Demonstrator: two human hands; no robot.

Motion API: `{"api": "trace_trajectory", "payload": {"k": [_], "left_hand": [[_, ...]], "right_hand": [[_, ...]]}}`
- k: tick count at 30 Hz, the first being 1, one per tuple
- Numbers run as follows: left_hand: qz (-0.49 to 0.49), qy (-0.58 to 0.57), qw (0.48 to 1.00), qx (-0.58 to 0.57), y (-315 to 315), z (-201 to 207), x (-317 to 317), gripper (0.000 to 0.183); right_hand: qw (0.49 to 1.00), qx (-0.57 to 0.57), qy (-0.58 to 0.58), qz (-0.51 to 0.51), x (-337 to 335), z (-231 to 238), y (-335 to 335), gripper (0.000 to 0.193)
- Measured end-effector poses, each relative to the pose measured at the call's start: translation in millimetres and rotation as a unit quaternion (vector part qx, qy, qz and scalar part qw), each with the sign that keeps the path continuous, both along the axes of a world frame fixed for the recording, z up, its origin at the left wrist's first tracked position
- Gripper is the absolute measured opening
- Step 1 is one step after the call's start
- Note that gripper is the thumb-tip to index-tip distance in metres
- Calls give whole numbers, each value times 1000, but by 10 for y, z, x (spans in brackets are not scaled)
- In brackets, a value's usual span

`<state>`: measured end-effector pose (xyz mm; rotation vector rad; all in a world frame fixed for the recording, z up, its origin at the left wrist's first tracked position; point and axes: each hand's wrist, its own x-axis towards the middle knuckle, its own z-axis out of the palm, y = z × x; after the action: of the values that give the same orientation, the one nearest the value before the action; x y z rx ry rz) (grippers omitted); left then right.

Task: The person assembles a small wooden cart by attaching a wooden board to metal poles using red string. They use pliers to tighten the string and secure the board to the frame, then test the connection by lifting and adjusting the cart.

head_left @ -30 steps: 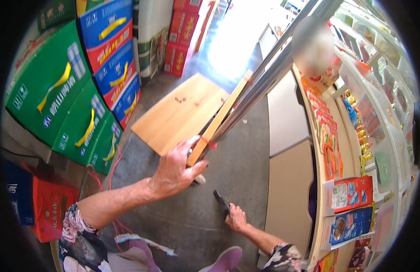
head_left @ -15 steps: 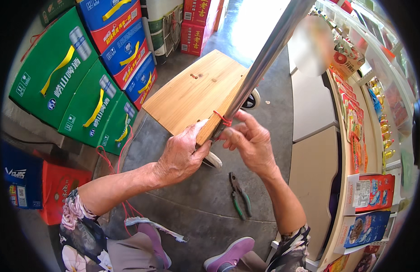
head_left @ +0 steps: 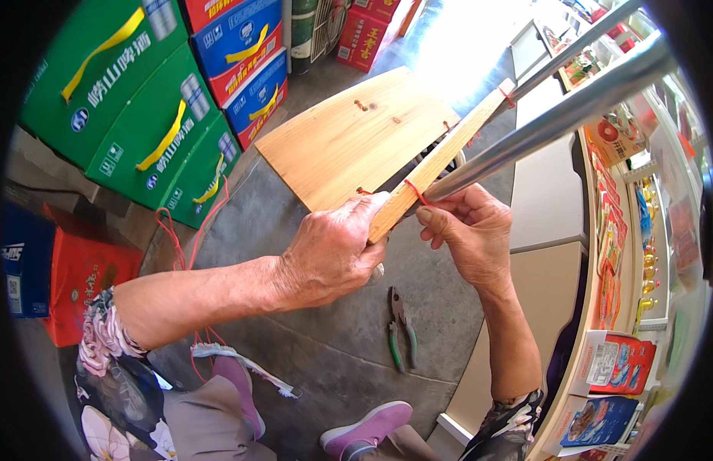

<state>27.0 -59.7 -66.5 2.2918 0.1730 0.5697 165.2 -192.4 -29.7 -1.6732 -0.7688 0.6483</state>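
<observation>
My left hand (head_left: pixel 337 250) is closed round the near end of a narrow wooden strip (head_left: pixel 441 163). The strip lies along a metal frame, whose thick tube (head_left: pixel 556 115) slants up to the right. Red cord (head_left: pixel 415 190) loops over the strip near that hand. My right hand (head_left: pixel 472 234) pinches the cord just under the tube, thumb and fingers together. Left of the strip is a wide wooden board (head_left: pixel 356 138) with holes and bits of red cord in it. At the strip's far end another red tie (head_left: pixel 507 95) shows. The strip's underside is hidden.
Pliers with green handles (head_left: pixel 401 330) lie on the grey floor (head_left: pixel 318 361). Green cartons (head_left: pixel 133 154) and blue-red cartons (head_left: pixel 245 58) are stacked at left. Loose red cord (head_left: pixel 189 238) trails beside them. Shelves of packets (head_left: pixel 614 365) line the right.
The metal tube has tilted over to the right, with the strip now apart from the board and more visible. Both hands have shifted right; my right hand now pinches the cord.
</observation>
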Motion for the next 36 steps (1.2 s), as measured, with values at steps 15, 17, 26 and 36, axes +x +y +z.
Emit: {"api": "trace_trajectory", "payload": {"k": [15, 17, 26, 36], "left_hand": [[16, -28, 999, 37, 81, -7, 9, 40], [15, -12, 1000, 15, 84, 37, 2, 37], [-25, -3, 999, -47, 131, 126, -89, 56], [-164, -22, 985, -56, 264, 437, 628, 50]], "right_hand": [[925, 131, -344, -97, -182, -540, 178, 38], [952, 136, -267, -59, -157, -513, 115, 43], [921, 110, -368, -59, -136, -618, -1, 46], [819, 27, -573, 7, -110, -282, 71, 16]]}}
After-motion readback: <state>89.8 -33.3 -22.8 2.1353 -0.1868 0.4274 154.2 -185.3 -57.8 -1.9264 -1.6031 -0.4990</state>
